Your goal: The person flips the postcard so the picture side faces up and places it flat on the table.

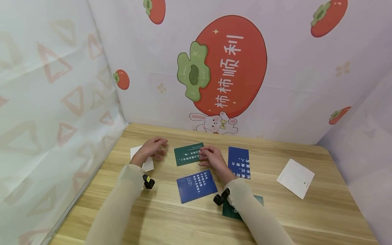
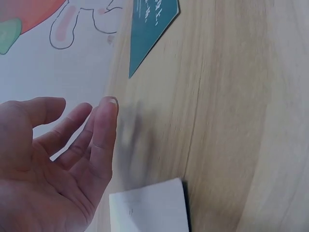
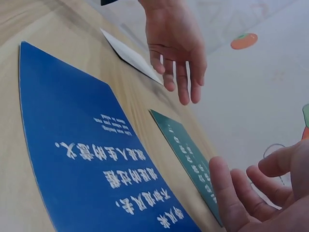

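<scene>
With the left hand (image 1: 150, 149) and right hand (image 1: 213, 159) relaxed and empty, four text cards (image 1: 196, 187) already lie colour-up, two white cards (image 1: 295, 178), left and right, apparently unturned.

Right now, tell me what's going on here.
A person's left grip, empty, hovers by the white card on the left. The right grip, also empty, is at one end of the upper green card, contact unclear. Two blue cards, a second green card partly hidden by the right forearm, and a white card at far right also lie on the wooden table.
</scene>
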A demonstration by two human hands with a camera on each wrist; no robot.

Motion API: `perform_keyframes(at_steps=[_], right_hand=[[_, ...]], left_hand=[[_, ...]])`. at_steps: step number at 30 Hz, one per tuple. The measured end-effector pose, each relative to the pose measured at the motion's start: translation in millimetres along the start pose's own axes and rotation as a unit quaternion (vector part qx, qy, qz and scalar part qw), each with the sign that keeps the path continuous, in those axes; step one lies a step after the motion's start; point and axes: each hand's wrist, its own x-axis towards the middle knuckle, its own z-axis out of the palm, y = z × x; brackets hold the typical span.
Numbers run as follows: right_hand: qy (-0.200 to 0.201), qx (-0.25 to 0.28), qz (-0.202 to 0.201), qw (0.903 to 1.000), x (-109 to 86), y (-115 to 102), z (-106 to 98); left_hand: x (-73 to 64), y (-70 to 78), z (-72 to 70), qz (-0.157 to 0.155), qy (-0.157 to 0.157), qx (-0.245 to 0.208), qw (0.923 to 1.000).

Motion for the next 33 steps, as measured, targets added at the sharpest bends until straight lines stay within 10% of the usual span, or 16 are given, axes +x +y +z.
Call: perform_keyframes(at_steps=[33], right_hand=[[-0.149,-0.059,-0.064,0.9849,-13.3,1,83]], left_hand=[[-36.9,-21.8,-98.5,-0.065,0.096,0.081,0.9899]])
